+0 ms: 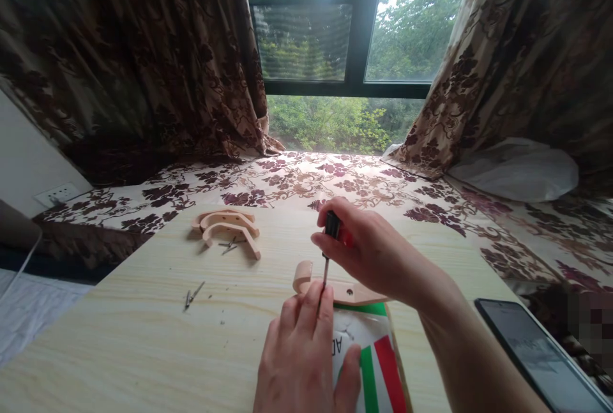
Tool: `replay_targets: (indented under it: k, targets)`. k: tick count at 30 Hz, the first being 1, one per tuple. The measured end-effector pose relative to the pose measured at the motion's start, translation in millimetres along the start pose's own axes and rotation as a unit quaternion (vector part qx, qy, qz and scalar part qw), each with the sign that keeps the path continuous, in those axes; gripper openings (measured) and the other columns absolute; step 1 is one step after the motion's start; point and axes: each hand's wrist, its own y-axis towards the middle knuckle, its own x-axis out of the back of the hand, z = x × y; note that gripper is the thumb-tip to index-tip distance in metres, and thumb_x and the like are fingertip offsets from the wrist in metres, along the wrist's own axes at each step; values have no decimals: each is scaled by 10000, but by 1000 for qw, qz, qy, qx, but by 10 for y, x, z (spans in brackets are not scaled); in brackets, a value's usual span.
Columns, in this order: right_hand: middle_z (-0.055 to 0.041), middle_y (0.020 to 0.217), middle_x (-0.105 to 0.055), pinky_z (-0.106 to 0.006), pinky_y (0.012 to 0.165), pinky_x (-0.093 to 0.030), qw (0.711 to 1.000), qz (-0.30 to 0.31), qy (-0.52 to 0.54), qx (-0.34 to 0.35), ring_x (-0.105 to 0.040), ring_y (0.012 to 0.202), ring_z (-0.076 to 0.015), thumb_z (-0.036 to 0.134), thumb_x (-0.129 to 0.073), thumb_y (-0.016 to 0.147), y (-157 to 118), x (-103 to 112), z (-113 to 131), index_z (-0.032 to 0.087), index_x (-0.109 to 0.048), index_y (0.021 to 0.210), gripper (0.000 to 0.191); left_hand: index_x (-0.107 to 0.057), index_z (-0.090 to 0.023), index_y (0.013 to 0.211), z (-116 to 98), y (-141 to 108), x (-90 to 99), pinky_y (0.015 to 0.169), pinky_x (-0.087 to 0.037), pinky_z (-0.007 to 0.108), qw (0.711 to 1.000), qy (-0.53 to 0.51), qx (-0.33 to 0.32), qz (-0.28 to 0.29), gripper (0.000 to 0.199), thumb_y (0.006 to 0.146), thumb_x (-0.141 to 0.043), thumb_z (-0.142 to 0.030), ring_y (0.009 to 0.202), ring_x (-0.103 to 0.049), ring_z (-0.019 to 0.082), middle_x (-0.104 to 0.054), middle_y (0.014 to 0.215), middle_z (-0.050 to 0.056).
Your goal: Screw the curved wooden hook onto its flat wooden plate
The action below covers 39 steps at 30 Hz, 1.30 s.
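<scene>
A black-and-red screwdriver stands nearly upright, its handle gripped by the closed fingers of my right hand. The shaft points down to a curved wooden piece that has a dark hole near its middle. My left hand presses on the near side of that piece, with the shaft tip hidden between its fingertips. Under the piece and my left hand lies a flat packet with green, white and red print.
Several curved wooden pieces lie at the back left of the pale table, with screws beside them. More screws lie nearer. A phone rests at the right edge; beyond are a patterned ledge and curtains.
</scene>
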Motion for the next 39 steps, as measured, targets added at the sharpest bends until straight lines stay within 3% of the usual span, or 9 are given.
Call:
replay_targets:
  k: [7, 14, 16, 20, 23, 25, 31, 34, 39]
  targets:
    - [7, 738, -590, -244, 576, -378, 997, 38, 60, 42, -509, 625, -114, 227, -483, 886, -41, 44, 39, 210, -522, 959, 84, -543, -104, 1197, 55, -107, -147, 679, -537, 314, 1000, 15, -13, -12, 556, 784, -465, -468, 956, -596, 231, -579, 1240, 84]
    - [5, 699, -588, -249, 568, -371, 999, 8, 34, -5, -504, 608, -116, 291, -492, 891, 6, 15, -11, 199, -490, 825, 113, -546, -117, 1195, 107, -127, -228, 636, -544, 285, 999, 31, -28, -9, 563, 783, -462, -491, 907, -616, 216, -597, 1218, 68]
    - [18, 691, -574, -242, 558, -366, 999, 16, 35, 2, -494, 597, -111, 264, -517, 871, -4, 18, 16, 203, -513, 889, 64, -547, -116, 1193, 127, -138, -256, 610, -541, 272, 999, 33, -40, -13, 572, 780, -463, -503, 892, -619, 212, -594, 1221, 78]
    - [38, 676, -555, -225, 538, -355, 998, 43, 51, 20, -477, 573, -98, 195, -527, 846, -36, 53, 79, 219, -531, 1000, 155, -552, -116, 1185, 143, -157, -307, 617, -539, 267, 998, 35, -47, -16, 561, 779, -461, -493, 902, -613, 209, -590, 1224, 92]
    - [25, 665, -563, -236, 546, -359, 999, 34, 22, -6, -478, 581, -107, 230, -535, 846, -22, 61, 74, 208, -527, 863, 30, -560, -119, 1179, 139, -153, -309, 614, -540, 270, 998, 43, -46, -10, 563, 773, -463, -497, 895, -614, 210, -593, 1221, 86]
    - [18, 672, -573, -241, 560, -368, 1000, 19, 12, -17, -487, 593, -111, 253, -541, 845, -7, 53, 51, 203, -503, 810, 72, -569, -120, 1169, 142, -146, -300, 598, -539, 265, 997, 52, -52, -14, 563, 773, -462, -505, 876, -618, 208, -607, 1200, 81]
    - [32, 723, -583, -209, 562, -381, 996, 28, 76, 25, -516, 603, -87, 218, -547, 848, -24, 58, 25, 216, -531, 931, 84, -567, -118, 1170, 177, -131, -307, 590, -532, 244, 995, 64, -76, -31, 562, 782, -454, -508, 861, -623, 191, -609, 1199, 77]
    - [29, 702, -573, -209, 560, -377, 996, 28, 78, 28, -507, 605, -89, 214, -544, 853, -27, 72, 17, 206, -537, 875, 25, -556, -122, 1184, 176, -137, -306, 593, -536, 249, 995, 64, -72, -25, 564, 783, -453, -505, 882, -625, 196, -602, 1210, 73]
    - [13, 684, -578, -243, 572, -383, 999, -2, 36, -6, -500, 606, -111, 295, -561, 853, -3, 68, -23, 194, -504, 806, 125, -551, -137, 1193, 160, -159, -290, 598, -541, 260, 996, 64, -64, -22, 557, 786, -452, -505, 892, -629, 205, -605, 1207, 55]
